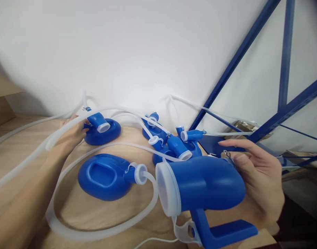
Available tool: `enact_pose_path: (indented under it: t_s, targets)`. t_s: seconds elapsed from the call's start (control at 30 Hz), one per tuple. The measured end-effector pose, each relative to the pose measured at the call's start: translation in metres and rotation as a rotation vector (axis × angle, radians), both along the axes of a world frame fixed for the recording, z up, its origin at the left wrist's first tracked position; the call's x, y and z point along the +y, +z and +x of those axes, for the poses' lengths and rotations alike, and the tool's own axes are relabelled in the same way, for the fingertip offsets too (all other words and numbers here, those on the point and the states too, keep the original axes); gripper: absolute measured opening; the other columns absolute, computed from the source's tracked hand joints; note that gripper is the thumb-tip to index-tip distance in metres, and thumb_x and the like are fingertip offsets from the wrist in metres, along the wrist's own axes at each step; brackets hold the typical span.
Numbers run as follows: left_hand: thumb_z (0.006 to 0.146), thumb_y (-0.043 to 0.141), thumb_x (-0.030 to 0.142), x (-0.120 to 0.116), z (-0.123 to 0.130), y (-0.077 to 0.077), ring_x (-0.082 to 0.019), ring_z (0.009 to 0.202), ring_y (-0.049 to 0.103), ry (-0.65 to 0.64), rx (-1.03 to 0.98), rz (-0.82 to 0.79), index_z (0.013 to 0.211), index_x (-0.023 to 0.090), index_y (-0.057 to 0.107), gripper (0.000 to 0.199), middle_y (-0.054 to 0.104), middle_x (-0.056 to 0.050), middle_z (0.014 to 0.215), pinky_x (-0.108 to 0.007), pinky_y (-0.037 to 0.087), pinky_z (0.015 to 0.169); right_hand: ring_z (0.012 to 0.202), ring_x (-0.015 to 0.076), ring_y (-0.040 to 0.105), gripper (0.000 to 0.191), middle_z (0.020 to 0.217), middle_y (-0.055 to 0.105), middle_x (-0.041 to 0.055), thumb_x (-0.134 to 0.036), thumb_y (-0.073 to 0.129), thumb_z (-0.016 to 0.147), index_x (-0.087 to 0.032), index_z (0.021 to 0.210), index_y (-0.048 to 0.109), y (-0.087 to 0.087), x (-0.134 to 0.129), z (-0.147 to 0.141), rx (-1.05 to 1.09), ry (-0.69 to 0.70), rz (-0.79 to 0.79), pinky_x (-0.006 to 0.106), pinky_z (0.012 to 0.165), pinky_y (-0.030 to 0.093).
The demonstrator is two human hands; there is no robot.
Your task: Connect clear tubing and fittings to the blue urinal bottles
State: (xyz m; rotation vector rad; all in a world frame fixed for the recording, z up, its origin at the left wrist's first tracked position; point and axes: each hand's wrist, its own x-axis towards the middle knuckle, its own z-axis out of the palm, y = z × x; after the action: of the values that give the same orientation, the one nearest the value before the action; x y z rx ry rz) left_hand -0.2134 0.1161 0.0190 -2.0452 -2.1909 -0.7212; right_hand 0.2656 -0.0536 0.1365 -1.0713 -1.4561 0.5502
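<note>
My right hand (263, 180) holds a large blue urinal cup (205, 183) close to the camera. Its white rim faces left and its handle hangs below. The thumb is at a small wire clip (227, 154) on the cup's end, and the index finger stretches out above it. Farther back on the left, my left hand (71, 133) has its fingers closed at the handle of another blue cup (96, 120), partly behind a hose. That cup rests over a blue bottle (113, 133). Between my arms lies a blue urinal bottle (104, 176) with a white hose (96, 235) looping from its neck.
Several more blue bottles and cups (178, 145) with hoses crowd the back of the wooden table (70, 211). A white wall (137, 52) rises behind. Blue metal shelving (233, 58) stands to the right, and a cardboard box (3, 100) sits at far left.
</note>
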Motion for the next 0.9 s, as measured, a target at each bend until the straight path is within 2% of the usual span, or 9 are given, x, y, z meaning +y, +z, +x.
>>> enact_pose_path:
  t_s: [0.17,0.3,0.37,0.47,0.53,0.6,0.7,0.8,0.9]
  targets:
    - [0.103,0.044,0.026,-0.005,0.006,-0.004,-0.045,0.15,0.036,0.015,0.113,-0.047,0.13,0.006,0.066,0.039,0.049,-0.024,0.153,-0.065,0.035,0.12,0.04,0.0112,0.051,0.025,0.048,0.059,-0.0056,-0.046,0.081,0.089,-0.023,0.099,0.079,-0.005,0.025,-0.028,-0.025,0.13,0.011,0.022,0.039,0.039]
    - [0.099,0.056,0.03,-0.019,0.018,-0.001,-0.049,0.162,0.012,-0.151,0.166,-0.227,0.143,0.011,0.062,0.048,0.023,-0.024,0.174,-0.066,0.024,0.126,0.048,0.0116,0.06,0.016,0.052,0.064,-0.0067,-0.034,0.077,0.09,-0.021,0.1,0.078,-0.015,0.046,-0.066,-0.103,0.272,0.003,0.024,0.054,0.05]
    - [0.1,0.055,0.037,-0.024,0.021,0.002,-0.046,0.164,0.013,-0.274,0.182,-0.299,0.155,0.017,0.053,0.058,0.022,-0.021,0.176,-0.064,0.025,0.127,0.056,0.0125,0.066,0.016,0.057,0.068,-0.0061,-0.033,0.077,0.091,-0.022,0.102,0.078,-0.023,0.055,-0.082,-0.122,0.357,-0.031,0.026,0.063,0.054]
    - [0.095,0.059,0.034,-0.023,0.016,0.004,-0.043,0.16,0.029,-0.361,0.214,-0.313,0.158,0.019,0.05,0.065,0.024,-0.017,0.176,-0.062,0.03,0.126,0.065,0.0139,0.071,0.018,0.064,0.072,-0.0051,-0.036,0.076,0.093,-0.023,0.105,0.078,-0.032,0.065,-0.095,-0.136,0.433,-0.095,0.028,0.074,0.055]
    - [0.089,0.059,0.02,-0.017,0.008,0.0,-0.045,0.159,0.029,-0.351,0.252,-0.314,0.151,0.017,0.058,0.062,0.021,-0.014,0.177,-0.065,0.028,0.126,0.068,0.0145,0.072,0.02,0.066,0.073,-0.0047,-0.039,0.076,0.094,-0.023,0.107,0.078,-0.036,0.068,-0.097,-0.143,0.465,-0.12,0.029,0.076,0.055]
    - [0.083,0.052,0.004,-0.011,0.0,-0.006,-0.044,0.162,0.023,-0.317,0.281,-0.285,0.141,0.014,0.066,0.061,0.02,-0.012,0.178,-0.069,0.021,0.127,0.068,0.0147,0.071,0.022,0.067,0.073,-0.0045,-0.041,0.076,0.095,-0.024,0.108,0.077,-0.037,0.07,-0.096,-0.152,0.502,-0.138,0.029,0.076,0.055]
    - [0.082,0.042,-0.003,-0.003,-0.005,-0.016,-0.044,0.164,0.013,-0.28,0.278,-0.238,0.135,0.006,0.069,0.06,0.018,-0.014,0.178,-0.069,0.012,0.129,0.068,0.0146,0.071,0.023,0.068,0.074,-0.0046,-0.042,0.076,0.095,-0.024,0.11,0.077,-0.038,0.07,-0.095,-0.165,0.538,-0.164,0.029,0.075,0.054]
    - [0.094,0.043,0.012,0.0,0.002,-0.017,-0.044,0.164,0.008,-0.293,0.252,-0.23,0.14,0.003,0.065,0.051,0.016,-0.019,0.177,-0.065,0.013,0.13,0.07,0.015,0.072,0.022,0.069,0.074,-0.0042,-0.042,0.075,0.096,-0.024,0.109,0.077,-0.039,0.071,-0.097,-0.162,0.525,-0.172,0.029,0.077,0.054]
    - [0.1,0.045,0.042,-0.014,0.016,0.0,-0.037,0.164,0.02,-0.392,0.115,-0.337,0.148,0.012,0.061,0.058,0.031,-0.016,0.174,-0.056,0.023,0.131,0.072,0.0162,0.073,0.022,0.071,0.075,-0.003,-0.041,0.074,0.095,-0.023,0.108,0.077,-0.042,0.075,-0.102,-0.148,0.494,-0.174,0.03,0.078,0.055]
